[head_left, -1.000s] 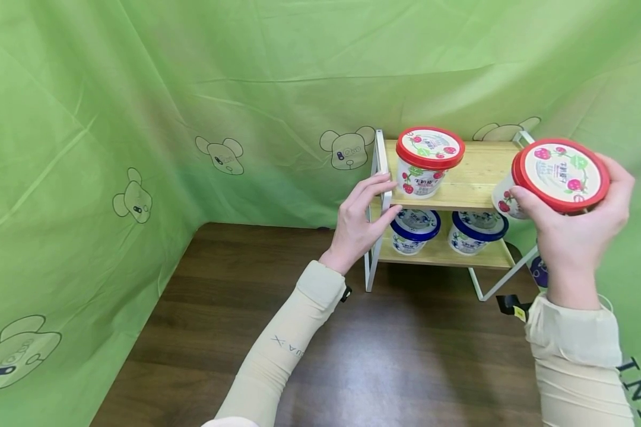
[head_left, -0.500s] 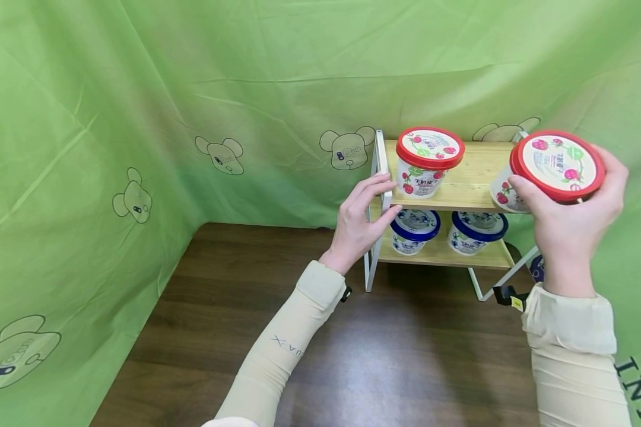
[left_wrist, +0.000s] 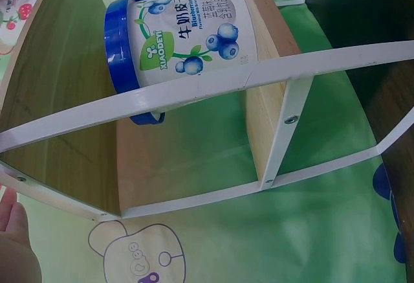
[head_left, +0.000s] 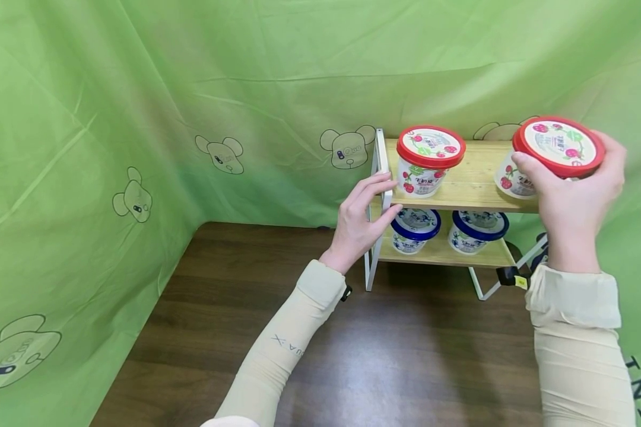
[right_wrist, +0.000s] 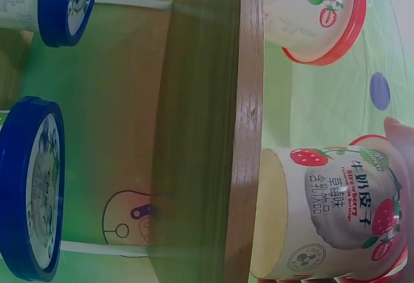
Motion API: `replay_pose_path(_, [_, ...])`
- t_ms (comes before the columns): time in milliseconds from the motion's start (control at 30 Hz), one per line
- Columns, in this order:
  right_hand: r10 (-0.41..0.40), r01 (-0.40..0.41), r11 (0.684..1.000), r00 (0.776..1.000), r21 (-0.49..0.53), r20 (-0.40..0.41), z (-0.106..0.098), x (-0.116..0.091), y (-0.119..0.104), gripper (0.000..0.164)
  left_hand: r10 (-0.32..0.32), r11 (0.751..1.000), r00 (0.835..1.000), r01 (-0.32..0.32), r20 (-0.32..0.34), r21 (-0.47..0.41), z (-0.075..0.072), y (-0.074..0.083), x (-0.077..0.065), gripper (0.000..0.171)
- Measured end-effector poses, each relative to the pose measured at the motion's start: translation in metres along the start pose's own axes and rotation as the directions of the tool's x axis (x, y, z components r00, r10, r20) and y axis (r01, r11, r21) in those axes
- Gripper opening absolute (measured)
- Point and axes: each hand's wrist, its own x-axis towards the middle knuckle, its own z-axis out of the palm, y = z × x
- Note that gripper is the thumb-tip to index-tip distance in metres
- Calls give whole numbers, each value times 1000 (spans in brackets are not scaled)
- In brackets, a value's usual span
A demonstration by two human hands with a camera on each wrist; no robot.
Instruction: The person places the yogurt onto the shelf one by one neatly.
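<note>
My right hand [head_left: 579, 198] grips a white strawberry tub [head_left: 515, 178] around its red lid, at the right end of the rack's upper shelf [head_left: 478, 172]. In the right wrist view the held tub [right_wrist: 343, 212] has its base close to the shelf edge [right_wrist: 244, 166]; I cannot tell whether it touches the board. Another red-lidded tub [head_left: 427, 160] stands upright at the left of that shelf. My left hand [head_left: 358, 222] rests its fingers against the rack's white left side frame [head_left: 380, 157], thumb toward the front. In the left wrist view only its fingers [left_wrist: 13, 231] show.
Two blue-lidded blueberry tubs, a left one [head_left: 413, 231] and a right one [head_left: 476, 231], stand on the lower shelf [head_left: 438, 255]. The rack is on a dark wooden tabletop [head_left: 278, 308]. Green cloth [head_left: 278, 71] hangs behind and at both sides.
My right hand has carried the strawberry tub slightly up in the picture, toward the back, and the tub is now less tilted. The left hand stays put on the frame.
</note>
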Motion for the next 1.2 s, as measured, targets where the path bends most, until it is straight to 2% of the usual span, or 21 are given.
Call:
replay_pose_path(200, [14, -12, 998, 999, -60, 34, 0, 13, 11, 88, -3, 1000, 1000, 3, 1, 4, 0, 0, 0, 38])
replay_pose_path(367, [25, -20, 996, 998, -86, 54, 1, 15, 15, 89, -7, 1000, 1000, 7, 1, 6, 0, 1, 0, 38])
replay_pose_path(633, [35, -39, 998, 997, 44, 76, 4, 15, 14, 92, -11, 1000, 1000, 11, 1, 6, 0, 0, 0, 38])
replay_pose_path(833, [14, -22, 996, 996, 85, 90, 6, 14, 16, 88, -10, 1000, 1000, 10, 1, 6, 0, 0, 0, 38])
replay_pose_path(1200, [-5, -1, 999, 993, 50, 117, 10, 16, 20, 81, -11, 1000, 1000, 11, -2, 7, 0, 1, 0, 38])
